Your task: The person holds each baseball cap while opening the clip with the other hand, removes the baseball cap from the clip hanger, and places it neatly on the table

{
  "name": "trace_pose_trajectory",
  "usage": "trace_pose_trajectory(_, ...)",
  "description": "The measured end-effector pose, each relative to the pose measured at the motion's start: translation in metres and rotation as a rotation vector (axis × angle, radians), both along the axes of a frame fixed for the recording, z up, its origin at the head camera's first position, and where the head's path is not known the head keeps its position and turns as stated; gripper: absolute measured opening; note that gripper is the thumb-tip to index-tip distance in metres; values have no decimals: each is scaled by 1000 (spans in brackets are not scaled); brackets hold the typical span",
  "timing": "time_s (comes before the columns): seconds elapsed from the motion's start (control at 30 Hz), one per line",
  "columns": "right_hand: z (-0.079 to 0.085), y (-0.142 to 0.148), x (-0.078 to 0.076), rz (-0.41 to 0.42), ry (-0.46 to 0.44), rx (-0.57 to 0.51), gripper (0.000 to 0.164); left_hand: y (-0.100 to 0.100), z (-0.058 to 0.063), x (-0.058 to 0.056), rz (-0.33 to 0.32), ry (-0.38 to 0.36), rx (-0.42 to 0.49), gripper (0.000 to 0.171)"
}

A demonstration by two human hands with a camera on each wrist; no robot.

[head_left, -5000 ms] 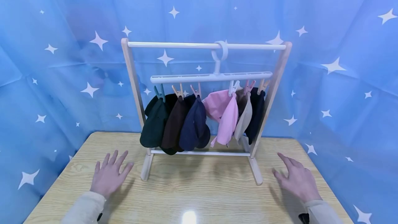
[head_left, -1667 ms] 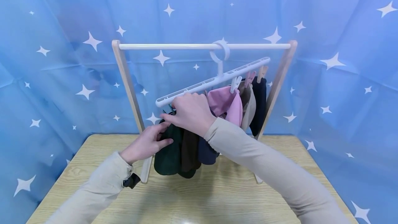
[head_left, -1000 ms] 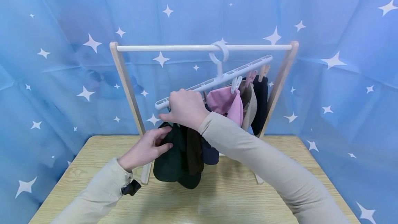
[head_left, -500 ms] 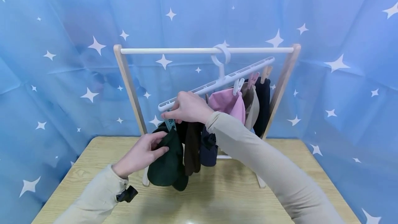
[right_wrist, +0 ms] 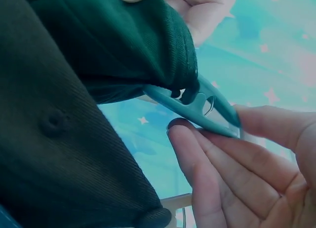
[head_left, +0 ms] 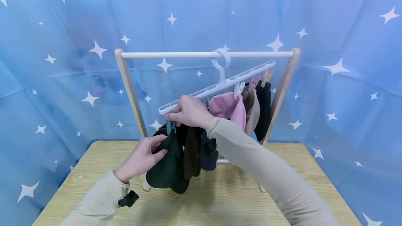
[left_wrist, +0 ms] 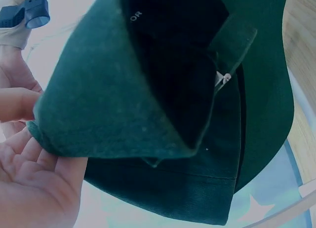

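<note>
My left hand (head_left: 138,159) holds the dark green cap (head_left: 165,170) between thumb and fingers. In the left wrist view the folded green cap (left_wrist: 98,90) shows its dark inside. My right hand (head_left: 191,111) pinches the teal clothespin (right_wrist: 187,112) between thumb and fingers, just under the left end of the white hanger (head_left: 220,85). The green cloth's edge lies at that clothespin's jaws in the right wrist view. The hanger slants down to the left. Right beside the green cap hang a dark brown cap (head_left: 192,152) and a navy cap (head_left: 208,159), their clips largely hidden behind my right hand.
The hanger hooks over the white rail (head_left: 163,55) of a wooden rack (head_left: 284,86) on a wood-grain table (head_left: 226,205). A pink cap (head_left: 224,104), a beige cap (head_left: 253,114) and a black cap (head_left: 263,111) hang at right. A blue starred curtain (head_left: 62,90) surrounds the table.
Both hands have moved from beside the rack to the green cap and its clothespin. The hanger has tipped down at left. Lately the green cap has shifted slightly left with my left hand.
</note>
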State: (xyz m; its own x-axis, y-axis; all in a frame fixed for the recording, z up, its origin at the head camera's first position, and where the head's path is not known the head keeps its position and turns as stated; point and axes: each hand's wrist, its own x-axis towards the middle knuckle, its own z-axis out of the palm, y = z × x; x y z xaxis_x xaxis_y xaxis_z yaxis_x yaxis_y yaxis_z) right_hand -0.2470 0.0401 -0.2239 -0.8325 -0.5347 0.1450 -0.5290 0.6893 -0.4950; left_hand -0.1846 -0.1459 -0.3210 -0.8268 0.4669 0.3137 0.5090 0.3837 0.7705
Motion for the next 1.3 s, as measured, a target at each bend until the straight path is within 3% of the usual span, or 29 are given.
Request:
trace_pose_trajectory(0.37,-2,-3,0,-17,30,10,20,1,-4,1,24,-4,26,21)
trace_pose_trajectory(0.73,-3,-1,1,-25,-8,-16,20,5,-11,4,6,-30,107,19)
trace_pose_trajectory(1.07,-2,-4,1,-42,7,-20,20,10,-5,10,111,-2,41,21)
trace_pose_trajectory(1.3,-1,-6,2,-72,49,10,26,15,7,11,180,58,-67,22)
